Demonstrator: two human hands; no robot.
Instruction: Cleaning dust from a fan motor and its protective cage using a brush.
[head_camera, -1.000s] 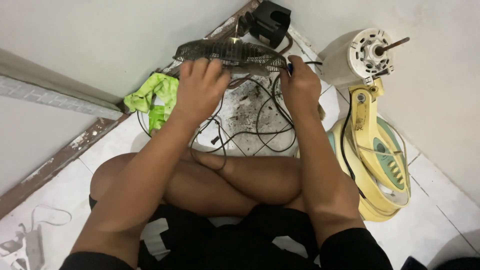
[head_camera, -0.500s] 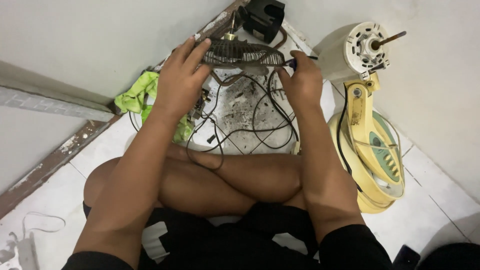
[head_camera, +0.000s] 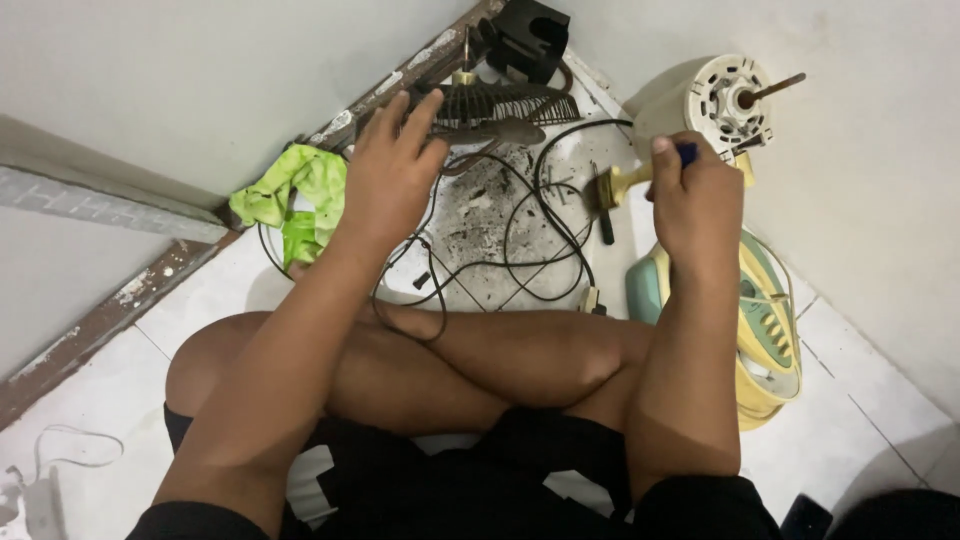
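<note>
I sit cross-legged on a white tiled floor. My left hand (head_camera: 392, 175) rests on the near edge of a dark wire fan grille (head_camera: 500, 103) that lies tilted near the wall corner. My right hand (head_camera: 695, 195) is closed around a paintbrush (head_camera: 620, 185) with a pale handle and dark bristles pointing left, held above the floor apart from the grille. Black dust and debris (head_camera: 480, 215) lie on the tile between my hands.
A cream fan motor housing (head_camera: 700, 100) with a bare shaft stands at the right, above its yellow-green fan base (head_camera: 765, 320). A black cord (head_camera: 520, 260) loops on the floor. A green cloth (head_camera: 295, 195) lies left. A black part (head_camera: 530, 35) sits in the corner.
My right hand has left the grille and come back toward the right, now with the paintbrush in it. My left hand stays on the grille.
</note>
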